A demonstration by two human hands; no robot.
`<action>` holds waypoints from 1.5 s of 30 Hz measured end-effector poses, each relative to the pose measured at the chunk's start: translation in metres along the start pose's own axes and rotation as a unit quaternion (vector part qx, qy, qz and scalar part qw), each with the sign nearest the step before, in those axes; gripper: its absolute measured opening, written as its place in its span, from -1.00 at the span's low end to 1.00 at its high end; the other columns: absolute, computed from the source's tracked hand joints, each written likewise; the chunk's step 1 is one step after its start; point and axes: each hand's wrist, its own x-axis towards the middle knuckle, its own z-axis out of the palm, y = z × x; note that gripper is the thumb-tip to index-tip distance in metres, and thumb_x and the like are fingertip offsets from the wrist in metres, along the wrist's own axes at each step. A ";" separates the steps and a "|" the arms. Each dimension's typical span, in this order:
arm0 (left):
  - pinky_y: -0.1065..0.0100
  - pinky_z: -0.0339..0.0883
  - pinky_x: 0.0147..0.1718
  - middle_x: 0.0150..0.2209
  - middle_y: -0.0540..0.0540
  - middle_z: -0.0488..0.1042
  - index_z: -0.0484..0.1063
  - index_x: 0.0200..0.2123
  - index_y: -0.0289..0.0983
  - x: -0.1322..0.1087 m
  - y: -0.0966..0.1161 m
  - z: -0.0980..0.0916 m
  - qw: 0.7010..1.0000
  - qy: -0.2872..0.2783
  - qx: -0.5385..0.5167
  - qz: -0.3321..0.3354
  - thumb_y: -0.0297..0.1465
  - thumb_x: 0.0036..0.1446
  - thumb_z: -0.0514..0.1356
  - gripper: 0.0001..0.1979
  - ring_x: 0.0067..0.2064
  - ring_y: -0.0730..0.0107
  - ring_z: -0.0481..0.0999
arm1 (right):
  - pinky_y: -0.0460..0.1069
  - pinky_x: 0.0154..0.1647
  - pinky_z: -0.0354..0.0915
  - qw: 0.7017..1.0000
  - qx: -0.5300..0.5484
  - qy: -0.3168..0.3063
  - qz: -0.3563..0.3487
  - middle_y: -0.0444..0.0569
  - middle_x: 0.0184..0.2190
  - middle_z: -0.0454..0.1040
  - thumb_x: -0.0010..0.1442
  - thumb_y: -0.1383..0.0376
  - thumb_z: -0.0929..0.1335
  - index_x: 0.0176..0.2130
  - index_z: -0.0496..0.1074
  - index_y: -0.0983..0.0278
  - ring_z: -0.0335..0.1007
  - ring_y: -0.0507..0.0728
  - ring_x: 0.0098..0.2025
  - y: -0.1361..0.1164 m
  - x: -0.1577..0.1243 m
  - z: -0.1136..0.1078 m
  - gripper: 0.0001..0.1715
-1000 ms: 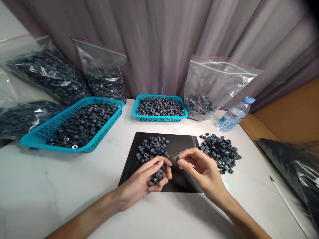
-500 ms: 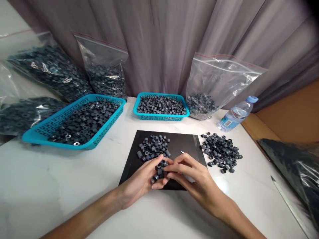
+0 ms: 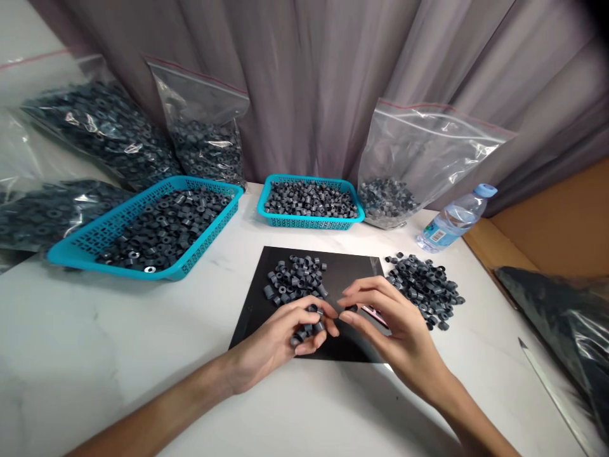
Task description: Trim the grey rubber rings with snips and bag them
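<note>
My left hand (image 3: 280, 330) is curled palm-up around several small grey plastic rings (image 3: 309, 329), its fingertips bent over them. Just to its right, my right hand (image 3: 390, 317) pinches one dark plastic ring (image 3: 351, 308) between thumb and fingers. Behind those fingers shows part of a thin pinkish strip with a dark edge (image 3: 375, 316); whether it is held or lies on the mat I cannot tell. Both hands are over a black mat (image 3: 347, 270). A heap of grey rings (image 3: 297, 276) lies on the mat beyond my left hand.
Another ring pile (image 3: 423, 285) lies right of the mat. Blue baskets of rings stand at left (image 3: 183, 270) and back (image 3: 311, 222). Zip bags of rings are at left (image 3: 209, 149) and back right (image 3: 387, 197). A water bottle (image 3: 451, 219) and a pointed pale strip (image 3: 552, 397) are on the right.
My right hand has drawn away to the right from my left hand, and a dark ring now shows in its pinch. My left fingers have curled further over the grey rings.
</note>
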 end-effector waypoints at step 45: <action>0.36 0.07 -0.34 -0.31 -0.08 0.41 0.44 -0.23 -0.32 0.000 0.000 0.003 1.000 0.006 -0.023 0.014 -0.40 0.20 0.13 -0.87 -0.30 0.40 0.25 | 0.06 0.15 0.26 0.989 0.079 -0.083 0.090 -0.06 -0.07 0.42 0.36 0.21 0.39 0.00 0.57 0.00 0.35 0.14 0.06 0.005 -0.001 0.008 -0.77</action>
